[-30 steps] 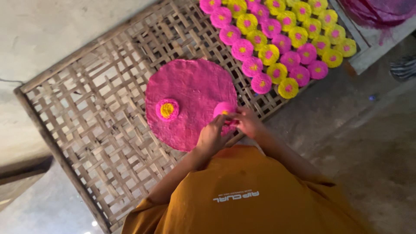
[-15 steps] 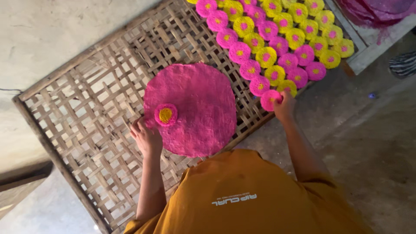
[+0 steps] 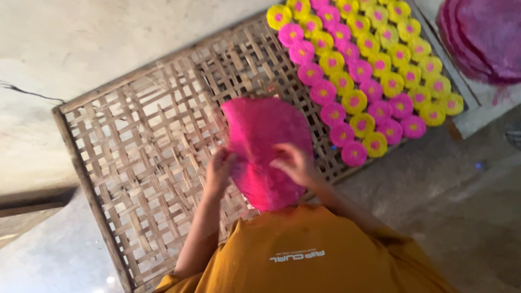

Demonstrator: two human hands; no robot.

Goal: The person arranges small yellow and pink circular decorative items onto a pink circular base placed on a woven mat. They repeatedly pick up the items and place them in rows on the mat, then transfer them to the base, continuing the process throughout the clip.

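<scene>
**A:** Grey concrete floor, cracked at left. On it lies a woven bamboo tray [image 3: 135, 163], an open lattice in a wooden frame, set at a slant.

**B:** Contents?

**A:** Upper right part of the tray: small round discs [image 3: 363, 81] in tight diagonal rows, pink with yellow centres alternating with yellow with pink centres. Near the middle: one large pink disc [image 3: 266, 146], lifted off the lattice and tilted or bent, so its far edge stands up.

**B:** Hands?

**A:** Left hand [image 3: 220, 171] grips the large disc's near left edge, fingers curled round it. Right hand [image 3: 290, 163] lies on the disc's face, fingers bent, pinching or pressing the sheet; which of the two, I cannot tell.

**B:** Anything cut off or unclear?

**A:** Motion blur throughout. The disc's lower edge is hidden behind the person's orange shirt [image 3: 315, 255]. At top right, a stack of large pink sheets [image 3: 483, 38] runs out of frame, resting on a separate surface just beside the tray. The tray's near corner is cut off at the bottom edge.
</scene>
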